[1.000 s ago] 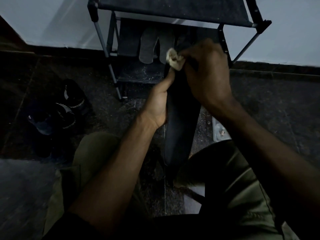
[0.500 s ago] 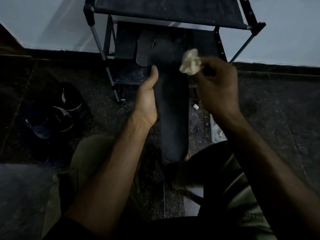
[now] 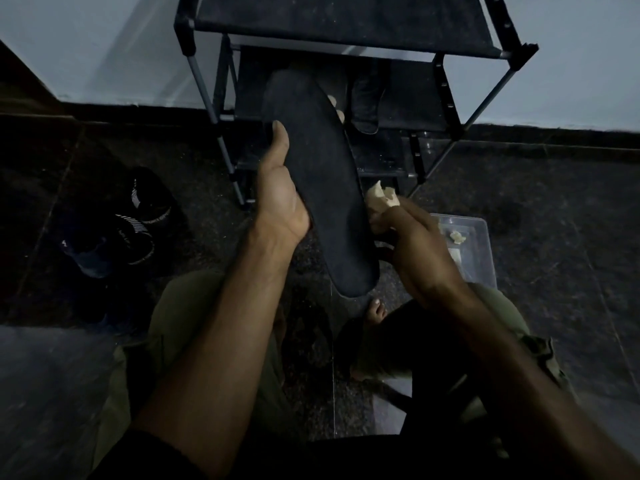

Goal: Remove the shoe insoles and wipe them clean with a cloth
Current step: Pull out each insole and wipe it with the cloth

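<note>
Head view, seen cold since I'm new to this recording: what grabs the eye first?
The long dark insole, held up at centre in the left hand, thumb on its near face. At its lower right edge the right hand holds a pale crumpled cloth. Behind stands a black shoe rack, and dark striped shoes lie on the floor at left.

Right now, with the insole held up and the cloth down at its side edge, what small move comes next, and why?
Probably bring the cloth back onto the insole's broad face and stroke along it. The left hand grips the insole, tilted and raised, while the right hand pinches the crumpled cloth at the insole's right edge near the heel, so that face lies bare.
</note>
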Tool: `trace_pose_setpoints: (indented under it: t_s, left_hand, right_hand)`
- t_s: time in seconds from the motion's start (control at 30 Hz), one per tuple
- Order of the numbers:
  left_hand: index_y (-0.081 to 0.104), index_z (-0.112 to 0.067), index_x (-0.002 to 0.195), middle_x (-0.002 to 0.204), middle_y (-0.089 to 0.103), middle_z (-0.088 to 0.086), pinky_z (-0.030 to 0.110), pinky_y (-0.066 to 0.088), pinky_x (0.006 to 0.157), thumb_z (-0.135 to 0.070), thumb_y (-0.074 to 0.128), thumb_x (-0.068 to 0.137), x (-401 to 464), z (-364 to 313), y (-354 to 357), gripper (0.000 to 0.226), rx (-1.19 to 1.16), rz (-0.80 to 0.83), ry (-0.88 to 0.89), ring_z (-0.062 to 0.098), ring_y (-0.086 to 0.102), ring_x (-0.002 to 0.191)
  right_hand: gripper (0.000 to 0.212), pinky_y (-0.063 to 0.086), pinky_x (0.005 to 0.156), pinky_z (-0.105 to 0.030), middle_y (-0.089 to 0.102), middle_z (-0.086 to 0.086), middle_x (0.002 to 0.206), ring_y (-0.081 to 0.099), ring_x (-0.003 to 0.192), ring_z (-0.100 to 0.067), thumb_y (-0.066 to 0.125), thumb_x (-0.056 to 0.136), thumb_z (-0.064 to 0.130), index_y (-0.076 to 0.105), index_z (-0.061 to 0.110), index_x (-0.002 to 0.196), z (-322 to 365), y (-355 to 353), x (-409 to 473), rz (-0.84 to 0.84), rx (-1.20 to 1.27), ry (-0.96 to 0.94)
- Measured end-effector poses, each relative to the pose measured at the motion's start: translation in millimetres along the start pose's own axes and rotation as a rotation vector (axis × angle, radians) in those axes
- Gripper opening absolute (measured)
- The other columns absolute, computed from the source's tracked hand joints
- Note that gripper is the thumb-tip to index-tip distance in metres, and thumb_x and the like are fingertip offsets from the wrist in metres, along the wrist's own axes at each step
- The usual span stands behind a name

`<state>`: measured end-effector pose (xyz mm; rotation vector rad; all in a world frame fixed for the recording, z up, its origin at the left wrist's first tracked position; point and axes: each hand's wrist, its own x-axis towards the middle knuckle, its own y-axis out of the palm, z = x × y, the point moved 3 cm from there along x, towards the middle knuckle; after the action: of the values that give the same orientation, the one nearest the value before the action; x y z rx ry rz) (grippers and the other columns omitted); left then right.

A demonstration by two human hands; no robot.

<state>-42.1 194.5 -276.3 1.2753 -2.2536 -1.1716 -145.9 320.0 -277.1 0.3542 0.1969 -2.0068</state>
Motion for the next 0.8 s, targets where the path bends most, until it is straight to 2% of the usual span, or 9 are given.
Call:
trace_pose_setpoints:
  t_s: [0.1, 0.2, 0.3, 0.43, 0.57, 0.7, 0.8]
  left_hand:
    - [0.043, 0.0, 0.14, 0.135, 0.053, 0.017, 0.033, 0.045, 0.103, -0.042, 0.017, 0.106, 3.4, -0.9, -0.7, 0.06, 0.024, -0.003, 0.012, 0.022, 0.054, 0.121]
    - [0.046, -0.001, 0.138, 0.13, 0.058, 0.013, 0.033, 0.047, 0.1, -0.043, 0.019, 0.106, 8.9, -1.9, -2.4, 0.06, 0.033, -0.042, 0.012, 0.02, 0.058, 0.118]
    - [0.051, -0.003, 0.136, 0.13, 0.061, 0.013, 0.033, 0.05, 0.094, -0.046, 0.024, 0.105, 14.7, -2.0, -6.0, 0.06, 0.047, -0.108, 0.003, 0.021, 0.059, 0.119]
    - [0.056, -0.008, 0.129, 0.127, 0.063, 0.014, 0.04, 0.052, 0.093, -0.047, 0.032, 0.103, 15.8, 2.8, -4.7, 0.053, 0.019, -0.136, -0.036, 0.025, 0.061, 0.116]
    - [0.054, -0.012, 0.128, 0.123, 0.065, 0.008, 0.039, 0.05, 0.098, -0.035, 0.034, 0.104, 13.0, 23.2, -4.1, 0.038, 0.129, -0.085, -0.073, 0.023, 0.061, 0.115]
    - [0.059, -0.013, 0.115, 0.111, 0.069, 0.005, 0.031, 0.055, 0.085, -0.014, 0.041, 0.102, 23.8, 31.6, -3.0, 0.022, 0.231, -0.136, -0.038, 0.016, 0.067, 0.099]
    - [0.059, -0.012, 0.118, 0.111, 0.069, 0.004, 0.027, 0.055, 0.084, -0.009, 0.043, 0.101, 41.4, 28.7, 2.8, 0.023, 0.251, -0.18, -0.025, 0.014, 0.067, 0.1]
  right_hand:
    - [0.017, 0.05, 0.073, -0.031, 0.07, 0.005, 0.092, 0.066, 0.09, -0.015, 0.058, 0.094, 0.03, 0.068, 0.018, 0.099, -1.8, 4.6, 1.4, 0.081, 0.057, 0.039]
    - [0.024, 0.054, 0.086, -0.033, 0.072, -0.007, 0.11, 0.067, 0.105, -0.022, 0.063, 0.091, 0.017, 0.066, 0.008, 0.113, -3.1, 8.9, 5.1, 0.132, 0.125, 0.01]
    - [0.024, 0.054, 0.088, -0.034, 0.072, -0.012, 0.109, 0.067, 0.104, -0.025, 0.065, 0.088, 0.009, 0.066, 0.002, 0.111, -5.1, 7.9, 8.1, 0.117, 0.18, -0.008]
    - [0.032, 0.055, 0.086, -0.036, 0.072, -0.013, 0.107, 0.069, 0.101, -0.026, 0.069, 0.085, 0.009, 0.062, -0.004, 0.114, -4.0, -2.4, 16.2, 0.033, 0.162, -0.028]
    - [0.031, 0.056, 0.087, -0.035, 0.072, -0.012, 0.107, 0.069, 0.101, -0.023, 0.069, 0.086, 0.011, 0.062, -0.003, 0.113, 5.2, -18.9, 29.4, -0.046, 0.106, -0.08]
    - [0.028, 0.056, 0.089, -0.043, 0.071, -0.014, 0.107, 0.068, 0.102, -0.027, 0.069, 0.087, 0.015, 0.063, 0.0, 0.11, 9.8, -31.3, 38.3, -0.062, 0.055, -0.116]
    - [0.024, 0.057, 0.083, -0.042, 0.071, -0.01, 0.104, 0.068, 0.099, -0.026, 0.067, 0.089, 0.021, 0.064, 0.007, 0.109, 7.7, -39.1, 44.6, -0.059, 0.045, -0.086]
